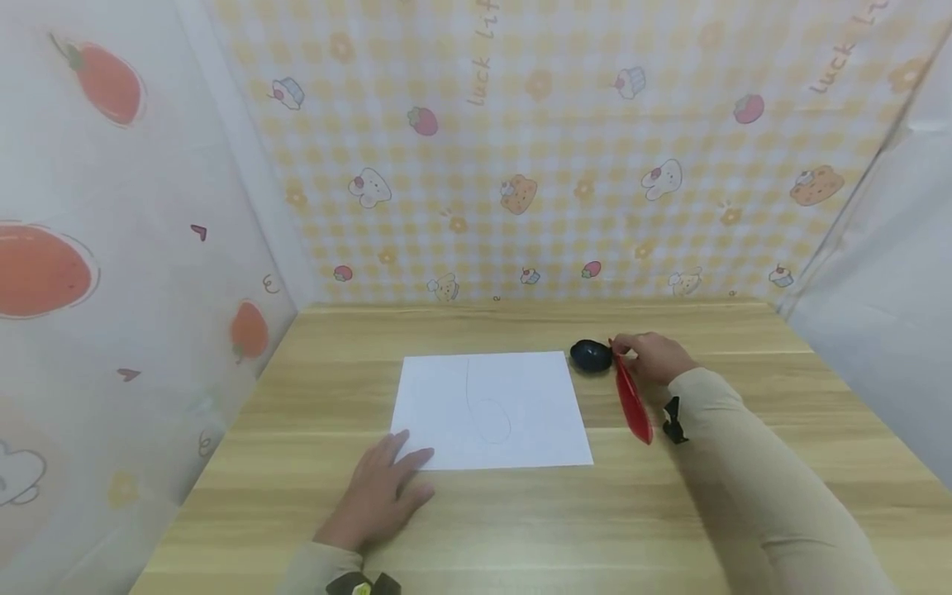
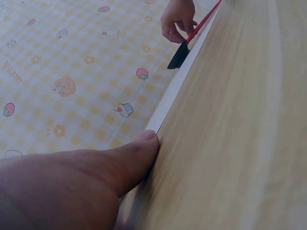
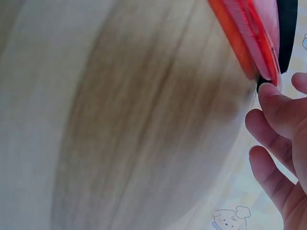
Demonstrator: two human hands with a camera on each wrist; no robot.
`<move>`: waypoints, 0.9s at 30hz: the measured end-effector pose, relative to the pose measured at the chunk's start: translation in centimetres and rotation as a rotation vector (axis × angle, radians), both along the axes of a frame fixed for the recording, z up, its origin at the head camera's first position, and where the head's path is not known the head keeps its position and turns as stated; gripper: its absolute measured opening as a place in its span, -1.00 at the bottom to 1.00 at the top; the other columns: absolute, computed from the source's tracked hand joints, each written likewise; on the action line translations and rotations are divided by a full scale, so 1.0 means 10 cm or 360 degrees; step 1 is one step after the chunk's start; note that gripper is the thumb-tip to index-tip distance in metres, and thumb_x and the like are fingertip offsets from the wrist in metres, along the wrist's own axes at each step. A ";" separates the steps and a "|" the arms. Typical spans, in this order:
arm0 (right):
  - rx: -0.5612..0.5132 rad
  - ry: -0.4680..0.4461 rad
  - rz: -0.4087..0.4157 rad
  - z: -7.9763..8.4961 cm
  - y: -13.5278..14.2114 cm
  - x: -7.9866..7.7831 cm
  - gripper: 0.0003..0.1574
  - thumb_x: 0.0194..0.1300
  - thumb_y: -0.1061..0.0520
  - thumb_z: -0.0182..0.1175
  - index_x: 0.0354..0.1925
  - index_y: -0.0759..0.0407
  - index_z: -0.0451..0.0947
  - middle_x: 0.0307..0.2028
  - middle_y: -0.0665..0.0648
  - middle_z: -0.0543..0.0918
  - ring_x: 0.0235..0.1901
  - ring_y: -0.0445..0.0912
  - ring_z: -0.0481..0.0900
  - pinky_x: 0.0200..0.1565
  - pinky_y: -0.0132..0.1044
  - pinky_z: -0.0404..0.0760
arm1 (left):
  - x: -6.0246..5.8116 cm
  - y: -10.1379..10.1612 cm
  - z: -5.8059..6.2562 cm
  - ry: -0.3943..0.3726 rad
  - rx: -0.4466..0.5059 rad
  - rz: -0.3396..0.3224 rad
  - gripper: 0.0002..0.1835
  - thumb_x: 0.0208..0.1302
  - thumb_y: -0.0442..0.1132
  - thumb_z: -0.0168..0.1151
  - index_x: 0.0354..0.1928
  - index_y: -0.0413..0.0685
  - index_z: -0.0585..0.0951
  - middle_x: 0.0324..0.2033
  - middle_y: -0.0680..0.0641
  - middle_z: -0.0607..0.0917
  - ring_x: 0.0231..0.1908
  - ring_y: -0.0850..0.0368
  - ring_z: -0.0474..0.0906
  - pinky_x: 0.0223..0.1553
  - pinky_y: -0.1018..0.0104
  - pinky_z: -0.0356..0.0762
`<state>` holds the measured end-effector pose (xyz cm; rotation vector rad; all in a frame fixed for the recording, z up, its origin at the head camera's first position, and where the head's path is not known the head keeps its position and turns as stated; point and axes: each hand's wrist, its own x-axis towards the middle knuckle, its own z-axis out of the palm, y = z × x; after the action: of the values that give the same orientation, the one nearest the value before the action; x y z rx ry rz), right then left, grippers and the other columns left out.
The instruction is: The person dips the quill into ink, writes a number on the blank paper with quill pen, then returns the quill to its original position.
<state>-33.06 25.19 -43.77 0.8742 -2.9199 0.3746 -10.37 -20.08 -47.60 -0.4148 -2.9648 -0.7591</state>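
Observation:
A white sheet of paper (image 1: pixel 531 397) lies on the table, with a thin drawn line curling like a 6. My left hand (image 1: pixel 379 487) rests on its lower left corner, fingers spread; the left thumb (image 2: pixel 134 158) shows at the paper's edge in the left wrist view. To the right of the paper, my right hand (image 1: pixel 653 355) pinches the far end of a slim red pouch-like thing (image 1: pixel 634 405), also seen as red and pink layers (image 3: pixel 249 36) in the right wrist view. Close beside it sits a glossy black oval thing (image 1: pixel 591 356); its kind is unclear.
The wood-grain table (image 1: pixel 521 529) ends at a yellow checked cloth (image 1: pixel 550 149) at the back. A white printed sheet (image 1: pixel 149 207) closes the left side, and a plain white one (image 1: pixel 885 273) the right.

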 end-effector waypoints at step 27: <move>-0.0755 -0.0279 -0.0623 0.08 0.05 0.77 -0.61 0.47 0.01 0.00 -0.06 0.31 0.53 -0.13 0.30 0.63 -0.12 0.18 0.60 -0.13 0.02 0.61 | -0.08 -0.13 0.14 0.0229 0.0112 0.0421 -0.60 0.36 -0.14 0.16 0.16 -0.17 0.53 0.23 -0.24 0.44 0.24 -0.24 0.32 0.24 -0.22 0.25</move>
<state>-25.38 25.71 -42.98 0.2100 -2.8510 1.0870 -11.14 -21.36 -46.18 -0.0662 -2.7724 -0.7638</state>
